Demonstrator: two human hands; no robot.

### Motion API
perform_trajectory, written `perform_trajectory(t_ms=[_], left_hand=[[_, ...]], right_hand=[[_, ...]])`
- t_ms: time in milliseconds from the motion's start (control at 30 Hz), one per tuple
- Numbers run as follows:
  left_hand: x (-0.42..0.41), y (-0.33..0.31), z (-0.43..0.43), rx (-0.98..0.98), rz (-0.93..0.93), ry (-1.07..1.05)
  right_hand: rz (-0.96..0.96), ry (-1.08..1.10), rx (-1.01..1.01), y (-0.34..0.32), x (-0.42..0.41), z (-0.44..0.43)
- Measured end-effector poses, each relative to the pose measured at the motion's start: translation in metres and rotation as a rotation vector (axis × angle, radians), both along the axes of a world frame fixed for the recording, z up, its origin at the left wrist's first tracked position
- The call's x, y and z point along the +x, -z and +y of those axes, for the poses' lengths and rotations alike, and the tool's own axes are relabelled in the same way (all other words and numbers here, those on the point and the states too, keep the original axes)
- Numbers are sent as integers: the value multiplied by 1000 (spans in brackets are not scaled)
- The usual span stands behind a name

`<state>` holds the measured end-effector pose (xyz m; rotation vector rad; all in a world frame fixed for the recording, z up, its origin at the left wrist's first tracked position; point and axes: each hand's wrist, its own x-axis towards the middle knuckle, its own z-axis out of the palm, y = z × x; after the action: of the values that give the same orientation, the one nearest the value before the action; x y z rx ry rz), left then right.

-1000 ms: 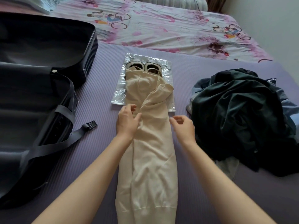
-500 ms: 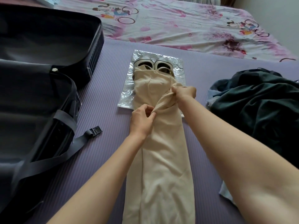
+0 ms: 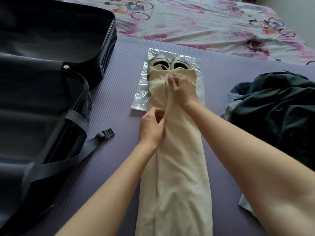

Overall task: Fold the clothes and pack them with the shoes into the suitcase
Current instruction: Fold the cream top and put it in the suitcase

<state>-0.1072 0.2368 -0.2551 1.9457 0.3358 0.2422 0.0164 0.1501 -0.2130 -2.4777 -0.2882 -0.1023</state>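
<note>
1. Bare purple mat (image 3: 122,86) is lying open between the suitcase (image 3: 51,103) and the cream garment (image 3: 180,167), a strap buckle (image 3: 107,133) jutting in.
2. The dark clothes pile (image 3: 281,116) is crowding the right.
3. The shoes (image 3: 160,63) are blocking the garment's far end.

Our left hand (image 3: 150,128) pinches the cream garment (image 3: 180,167) at its middle fold; our right hand (image 3: 182,91) grips its far end, over the shoes (image 3: 177,63).

A ribbed purple mat (image 3: 119,167) carries crinkled clear plastic (image 3: 141,90) near its middle, with a pink cartoon-print bedsheet (image 3: 204,23) stretching beyond the mat's far edge.
</note>
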Motion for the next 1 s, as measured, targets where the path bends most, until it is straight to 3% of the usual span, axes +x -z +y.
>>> perform_trajectory(t_ms=[67,200,333,500,600,733,900,1000], left_hand=[[-5,2,2,13,-8,-7],[-33,-3,8,20,-45,-40],[-81,-2,19,50,-2,-72],[-119,1,17,65,138,-22],[-120,2,17,149,179,-22],[-126,1,19,170,193,10],[-158,-9,24,169,340,45],[-191,-12,21,186,421,97]], right_hand=[[7,-116,-7,-3,-6,-3],[-138,-137,208,-10,-36,-24],[-215,-141,170,7,-103,-61],[-83,-471,-235,42,-172,-67],[77,-527,-463,60,-182,-56],[59,-518,-491,54,-184,-52],[150,-258,-10,35,-227,-68],[151,117,20,37,-277,-100]])
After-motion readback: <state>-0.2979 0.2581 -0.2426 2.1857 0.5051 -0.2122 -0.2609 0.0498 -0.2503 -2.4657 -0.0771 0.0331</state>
